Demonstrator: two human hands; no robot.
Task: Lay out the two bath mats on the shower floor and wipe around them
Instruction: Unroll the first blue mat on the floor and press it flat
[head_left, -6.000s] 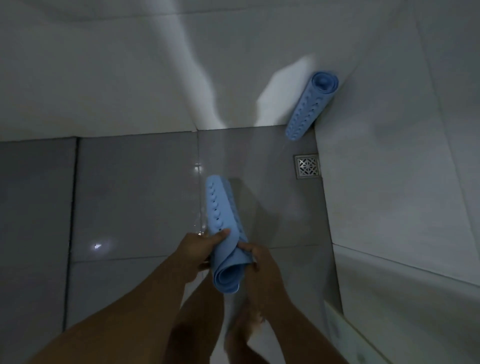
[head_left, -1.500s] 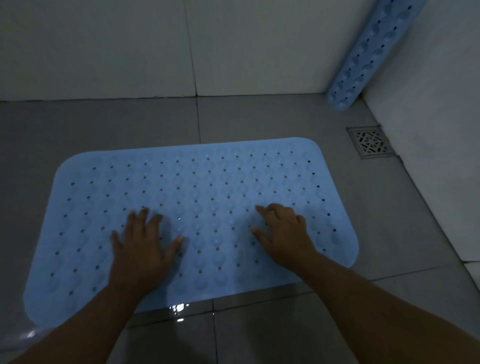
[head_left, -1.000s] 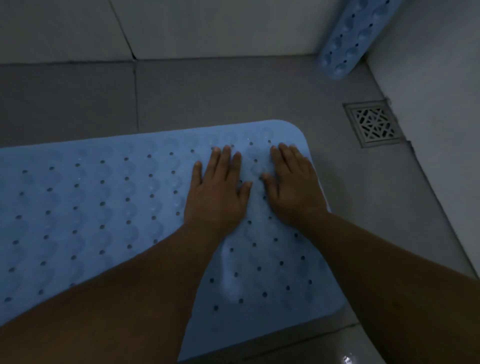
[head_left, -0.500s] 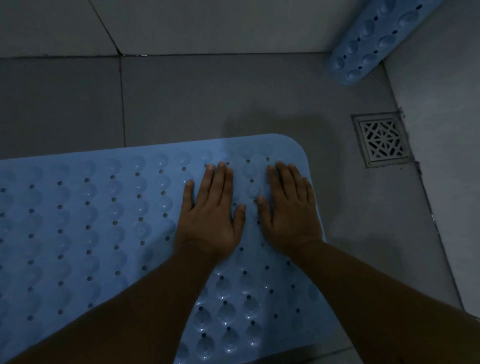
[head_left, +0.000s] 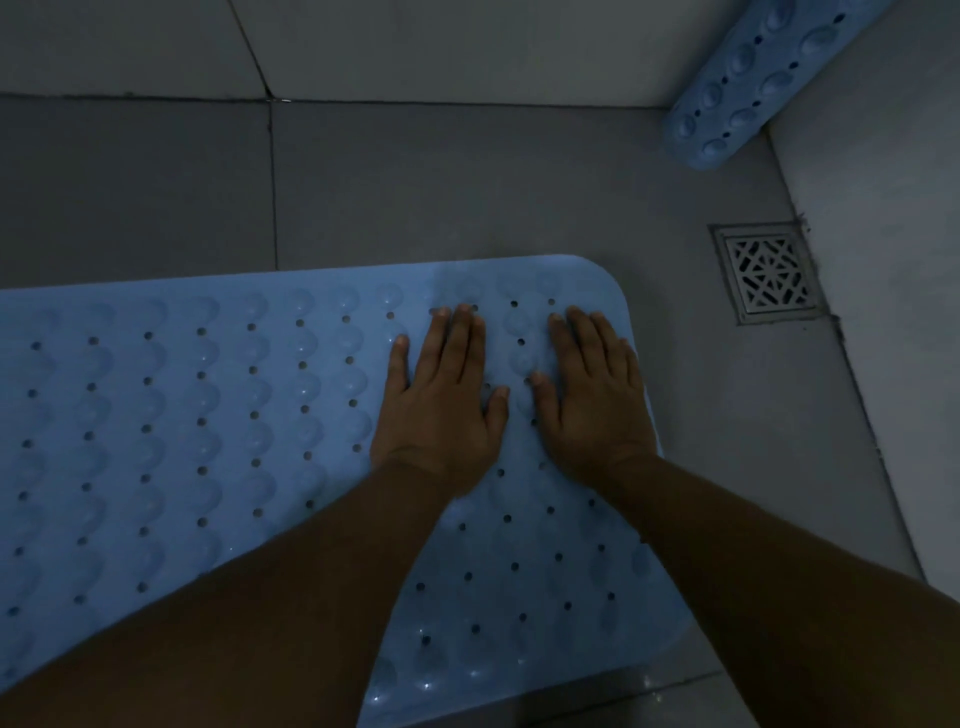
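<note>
- Both palms press flat on the unrolled mat (head_left: 197, 426), the left hand (head_left: 441, 405) and right hand (head_left: 592, 400) side by side near its far right corner, fingers spread and gripping nothing.
- The flat-handed pressure looks meant to seat the mat against the floor (head_left: 467, 182), most likely so its underside grips the tiles and the corner lies down.
- The mat lies spread over the grey floor, its rounded corner near but clear of the drain (head_left: 768, 270).
- A second mat (head_left: 753, 88), rolled up, leans in the far right corner where floor meets wall (head_left: 467, 47), apparently parked there until its turn.
- Count: two blue mats, one laid and one rolled; two hands, both bare and open; one square metal drain.
- No cloth or wiper is in view.
- By this reckoning the job is under halfway: one mat to unroll, and the wiping not yet begun.
</note>
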